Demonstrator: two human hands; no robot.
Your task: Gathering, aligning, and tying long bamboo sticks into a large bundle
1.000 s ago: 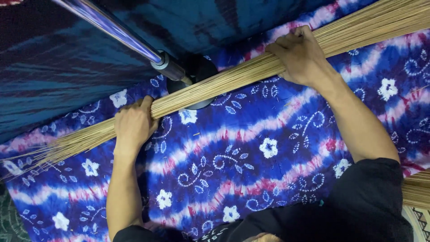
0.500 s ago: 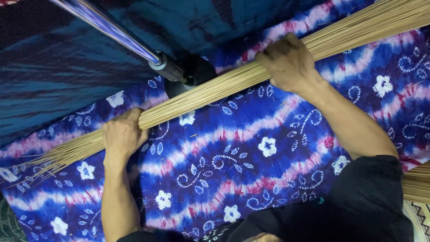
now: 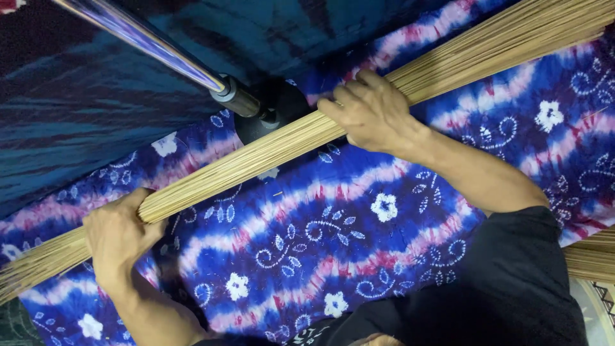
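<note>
A long bundle of thin tan sticks (image 3: pixel 256 154) lies slantwise across a blue, pink and white flowered cloth (image 3: pixel 333 224), from lower left to upper right. My left hand (image 3: pixel 118 234) grips the bundle near its lower left end. My right hand (image 3: pixel 368 112) is closed over the bundle near its middle. Both forearms reach up from the bottom of the view.
A shiny metal pole (image 3: pixel 147 48) runs from the top left into a black round base (image 3: pixel 272 112) just behind the bundle. A dark blue cloth (image 3: pixel 77 122) covers the upper left. More tan sticks (image 3: pixel 592 259) lie at the right edge, past my black sleeve (image 3: pixel 512 282).
Both hands have slid down and left along the bundle; the left hand now sits much nearer the lower left end, the right hand near the pole base.
</note>
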